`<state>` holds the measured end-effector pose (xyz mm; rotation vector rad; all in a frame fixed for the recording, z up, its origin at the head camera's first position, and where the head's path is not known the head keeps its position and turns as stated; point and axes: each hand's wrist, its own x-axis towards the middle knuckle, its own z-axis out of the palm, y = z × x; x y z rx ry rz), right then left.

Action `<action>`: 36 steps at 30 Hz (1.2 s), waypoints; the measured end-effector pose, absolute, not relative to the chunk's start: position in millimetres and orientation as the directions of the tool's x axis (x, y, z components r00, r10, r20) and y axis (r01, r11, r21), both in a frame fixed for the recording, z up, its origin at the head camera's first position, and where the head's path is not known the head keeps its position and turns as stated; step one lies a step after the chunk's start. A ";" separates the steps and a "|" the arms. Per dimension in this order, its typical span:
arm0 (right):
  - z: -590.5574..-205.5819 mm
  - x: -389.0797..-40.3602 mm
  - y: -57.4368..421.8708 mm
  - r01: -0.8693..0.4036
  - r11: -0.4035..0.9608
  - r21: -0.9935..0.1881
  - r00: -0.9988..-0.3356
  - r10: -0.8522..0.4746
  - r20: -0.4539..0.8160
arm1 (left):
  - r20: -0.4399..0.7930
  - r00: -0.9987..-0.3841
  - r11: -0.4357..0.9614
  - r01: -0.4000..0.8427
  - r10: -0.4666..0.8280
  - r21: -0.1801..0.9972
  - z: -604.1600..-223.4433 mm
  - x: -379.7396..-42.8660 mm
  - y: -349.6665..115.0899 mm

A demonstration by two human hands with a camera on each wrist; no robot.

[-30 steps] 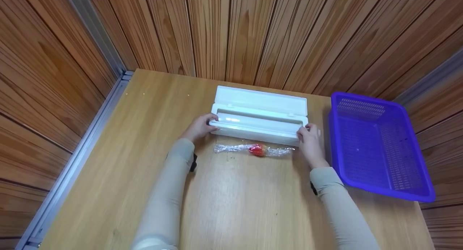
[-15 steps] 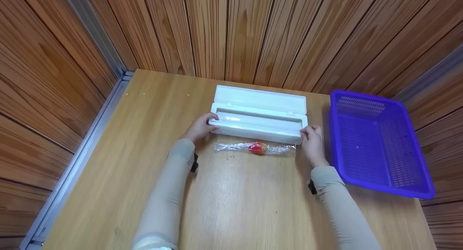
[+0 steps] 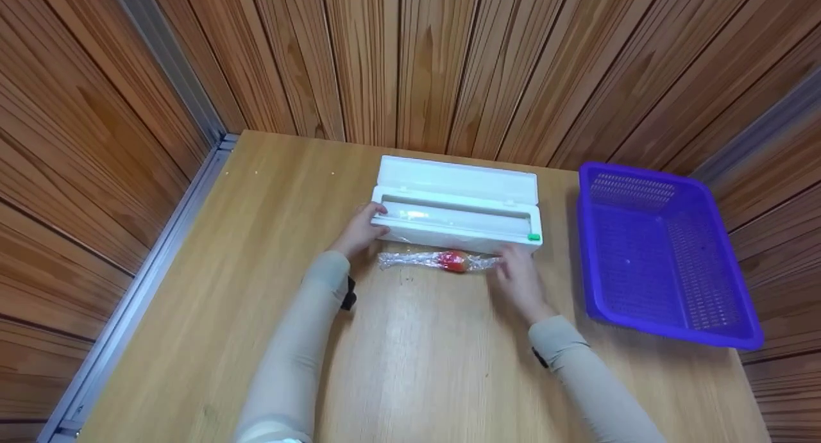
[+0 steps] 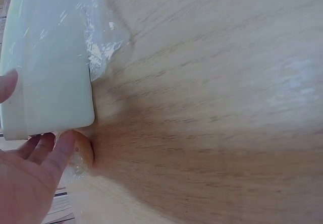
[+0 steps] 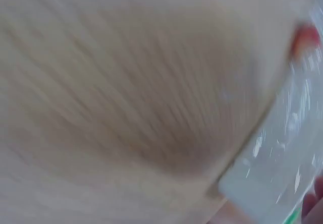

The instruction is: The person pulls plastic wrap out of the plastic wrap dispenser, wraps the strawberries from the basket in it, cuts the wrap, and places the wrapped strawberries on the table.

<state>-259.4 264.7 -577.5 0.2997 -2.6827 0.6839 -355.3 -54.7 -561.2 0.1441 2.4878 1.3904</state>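
Observation:
A white cling film dispenser box lies on the table, its lid tipped back and the film roll inside. My left hand grips its left end, the fingers at the top corner. Clear film hangs over the box's front in the left wrist view. My right hand is at the front right of the box. Its fingertips show only at the edge of the blurred right wrist view, so any pinch is unclear. A red object in twisted clear film lies just before the box.
A purple perforated basket stands on the right side of the table. A green slider sits at the box's right front corner. Wooden panels stand close behind the box.
My right hand has left the box's right end and moved left and toward me, uncovering the green slider. My left hand stays at the left end.

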 end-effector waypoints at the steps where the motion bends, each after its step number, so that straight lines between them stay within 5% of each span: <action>1: -580.5 -258.0 258.5 -0.316 0.870 -0.378 -0.915 -0.175 0.363 | -0.198 -0.954 0.533 -0.050 0.225 0.845 -561.5 -355.3 -54.9; 9: -597.3 -264.1 222.8 -0.350 0.905 -0.242 -0.930 -0.305 0.203 | -0.209 -0.949 0.541 -0.052 0.234 0.839 -565.1 -352.6 -56.6; 22: -607.6 -272.5 207.9 -0.323 0.922 -0.215 -0.926 -0.261 0.273 | -0.181 -0.967 0.550 -0.054 0.180 0.834 -572.3 -337.9 -58.8; 32: -598.2 -229.2 207.1 -0.380 0.881 -0.283 -0.925 -0.356 0.134 | 0.075 -0.978 0.617 0.182 0.195 0.765 -582.1 -306.1 -62.1; 36: -591.6 -206.1 205.0 -0.366 0.878 -0.309 -0.927 -0.372 0.043 | 0.027 -0.977 0.596 0.151 0.211 0.789 -588.9 -289.4 -68.0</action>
